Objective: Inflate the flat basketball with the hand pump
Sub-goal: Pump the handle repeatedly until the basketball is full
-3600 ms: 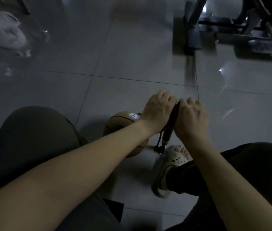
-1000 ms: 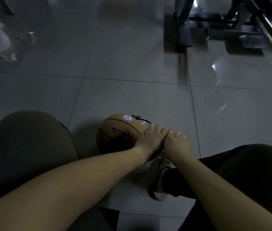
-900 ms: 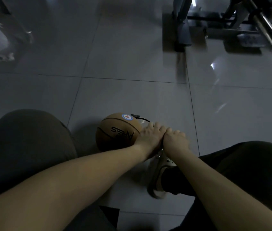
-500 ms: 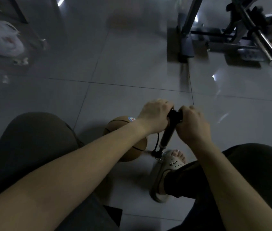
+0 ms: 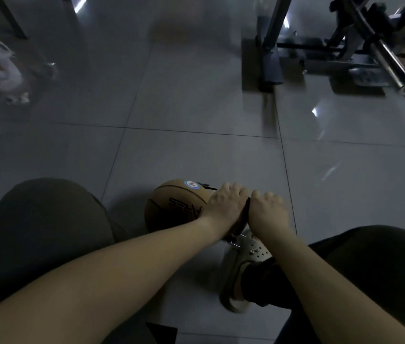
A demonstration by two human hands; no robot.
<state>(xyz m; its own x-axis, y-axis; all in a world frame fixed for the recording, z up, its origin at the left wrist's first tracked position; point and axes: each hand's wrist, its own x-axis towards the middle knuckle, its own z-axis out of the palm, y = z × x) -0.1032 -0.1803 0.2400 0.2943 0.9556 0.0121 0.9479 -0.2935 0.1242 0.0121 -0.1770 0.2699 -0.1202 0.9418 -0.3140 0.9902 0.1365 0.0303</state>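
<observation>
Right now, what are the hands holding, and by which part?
The left hand and right hand both grip the hand pump by its top handle.

One head-worn camera looks down, forward, close over the floor (image 5: 196, 100).

The hands (image 5: 225, 207) hide most of the pump (image 5: 243, 219).

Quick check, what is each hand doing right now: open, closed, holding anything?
Left hand: closed, fingers curled round the pump handle.
Right hand: closed, gripping the other side of the same pump handle.
</observation>
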